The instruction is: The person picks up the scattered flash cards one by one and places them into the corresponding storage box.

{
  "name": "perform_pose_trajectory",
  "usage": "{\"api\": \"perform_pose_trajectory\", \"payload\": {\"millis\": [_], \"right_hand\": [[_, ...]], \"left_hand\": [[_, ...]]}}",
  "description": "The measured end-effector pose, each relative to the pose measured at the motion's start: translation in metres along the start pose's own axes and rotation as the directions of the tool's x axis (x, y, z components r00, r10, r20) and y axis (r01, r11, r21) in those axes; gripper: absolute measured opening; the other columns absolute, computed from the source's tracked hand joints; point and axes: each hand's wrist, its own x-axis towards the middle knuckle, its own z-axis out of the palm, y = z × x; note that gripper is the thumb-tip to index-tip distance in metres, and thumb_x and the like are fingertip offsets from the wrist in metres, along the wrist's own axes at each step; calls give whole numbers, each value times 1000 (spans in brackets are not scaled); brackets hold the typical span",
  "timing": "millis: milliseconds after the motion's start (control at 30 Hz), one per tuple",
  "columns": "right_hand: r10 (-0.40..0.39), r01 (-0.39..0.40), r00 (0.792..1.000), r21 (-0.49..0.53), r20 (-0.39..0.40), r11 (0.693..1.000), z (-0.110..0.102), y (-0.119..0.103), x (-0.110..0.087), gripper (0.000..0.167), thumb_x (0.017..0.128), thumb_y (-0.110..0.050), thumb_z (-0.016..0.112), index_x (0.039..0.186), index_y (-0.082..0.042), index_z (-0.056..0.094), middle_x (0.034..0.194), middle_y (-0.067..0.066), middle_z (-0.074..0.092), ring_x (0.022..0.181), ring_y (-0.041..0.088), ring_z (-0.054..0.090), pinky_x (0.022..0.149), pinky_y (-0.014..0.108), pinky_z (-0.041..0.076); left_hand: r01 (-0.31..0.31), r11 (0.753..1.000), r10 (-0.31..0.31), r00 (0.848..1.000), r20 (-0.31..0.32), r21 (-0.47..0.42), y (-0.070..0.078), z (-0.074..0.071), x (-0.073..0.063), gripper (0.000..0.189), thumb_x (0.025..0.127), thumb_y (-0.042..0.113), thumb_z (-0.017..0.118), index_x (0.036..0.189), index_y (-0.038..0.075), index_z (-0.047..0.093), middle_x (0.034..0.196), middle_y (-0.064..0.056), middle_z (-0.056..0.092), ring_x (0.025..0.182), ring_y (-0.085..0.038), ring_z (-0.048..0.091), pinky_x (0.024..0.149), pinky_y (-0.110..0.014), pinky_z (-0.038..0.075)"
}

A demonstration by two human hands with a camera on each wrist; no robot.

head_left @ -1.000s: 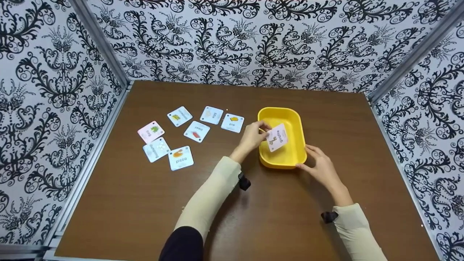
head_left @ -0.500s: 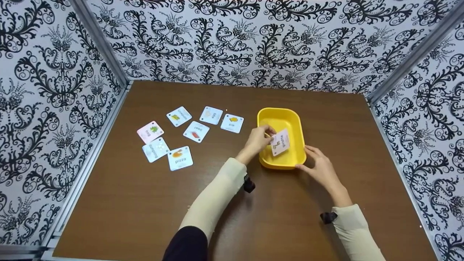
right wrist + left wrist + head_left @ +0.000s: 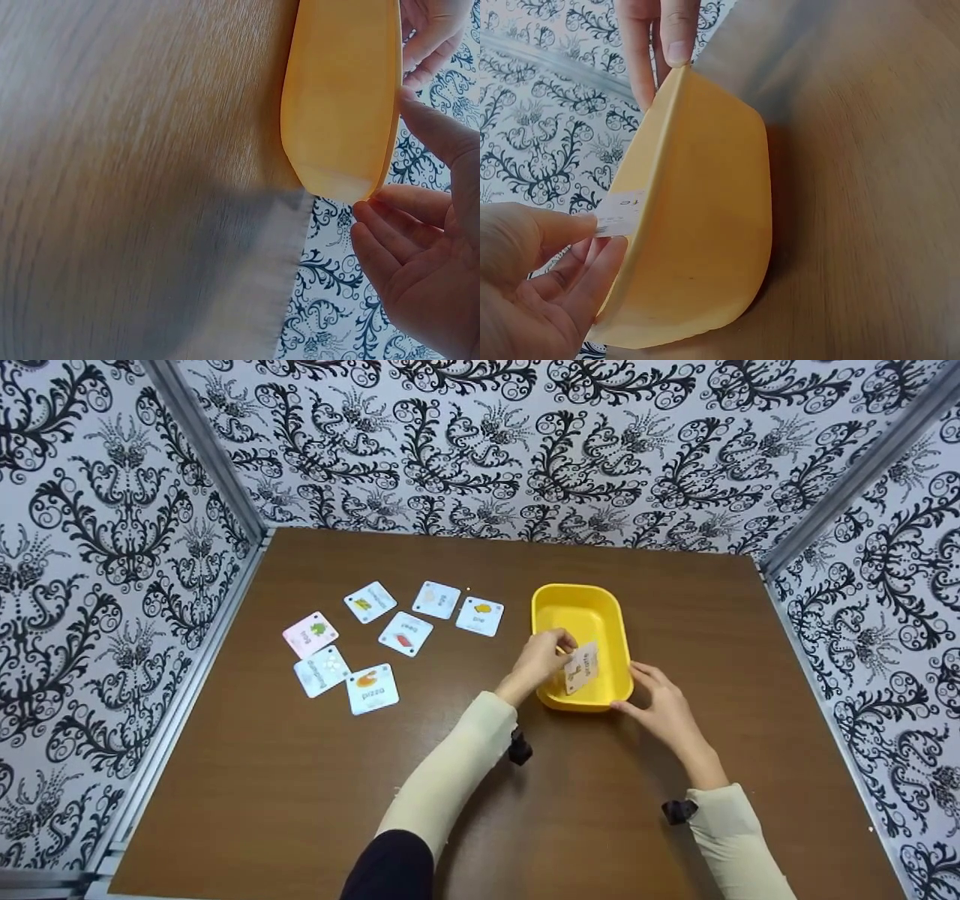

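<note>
My left hand (image 3: pixel 538 661) pinches a pinkish picture card (image 3: pixel 582 669) with a giraffe on it, tilted down inside a yellow plastic tray (image 3: pixel 592 619). In the left wrist view the card (image 3: pixel 619 211) sits between thumb and fingers, partly hidden behind the tray's rim. At the tray's near right corner, my right hand (image 3: pixel 666 705) holds the rim between thumb and fingers. The right wrist view shows its fingertips right at the edge of the tray (image 3: pixel 341 97).
Left of the tray several picture cards lie face up on the brown table (image 3: pixel 300 780). Among them are a pizza card (image 3: pixel 373 688), a pink frog card (image 3: pixel 310 635) and a pie card (image 3: pixel 480 616). Patterned walls (image 3: pixel 480 450) border the table at the back and sides.
My left hand has moved right and toward me with the giraffe card, lowering it into the tray. The right hand stays at the tray's corner.
</note>
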Motion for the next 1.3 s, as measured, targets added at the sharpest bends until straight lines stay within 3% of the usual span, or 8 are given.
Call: {"api": "perform_pose_trajectory", "payload": {"millis": [333, 600, 967, 1300], "right_hand": [[1, -1, 1000, 6, -2, 1000, -1, -1, 0, 72, 82, -28, 82, 140, 4, 52, 145, 22, 51, 134, 43, 49, 110, 60, 38], [-37, 37, 999, -3, -37, 999, 1, 0, 0, 71, 80, -26, 83, 137, 5, 55, 141, 23, 54, 130, 44, 51, 107, 60, 41], [-23, 24, 1000, 6, -19, 1000, 0, -2, 0, 71, 81, -26, 83, 138, 5, 54, 142, 22, 53, 131, 44, 50, 108, 60, 40], [-19, 19, 1000, 3, -18, 1000, 0, -1, 0, 71, 81, -26, 82, 139, 5, 53, 143, 23, 52, 132, 44, 49, 109, 60, 40]], "left_hand": [[30, 990, -39, 997, 60, 137, 7, -4, -5, 22, 94, 12, 68, 116, 13, 68, 115, -1, 70, 103, -15, 66, 92, -26, 54], [-29, 984, 16, 997, 74, 179, 9, -14, -13, 21, 95, 19, 68, 116, 16, 67, 116, 2, 71, 108, -15, 68, 92, -28, 55], [-70, 986, 63, 997, 48, 153, 7, -34, -24, 20, 95, 21, 68, 115, 18, 68, 113, 3, 72, 101, -13, 70, 86, -27, 57], [-83, 990, 85, 996, -8, 113, -14, -55, -33, 19, 94, 17, 68, 113, 14, 68, 108, 0, 73, 97, -16, 69, 85, -28, 56]]}}
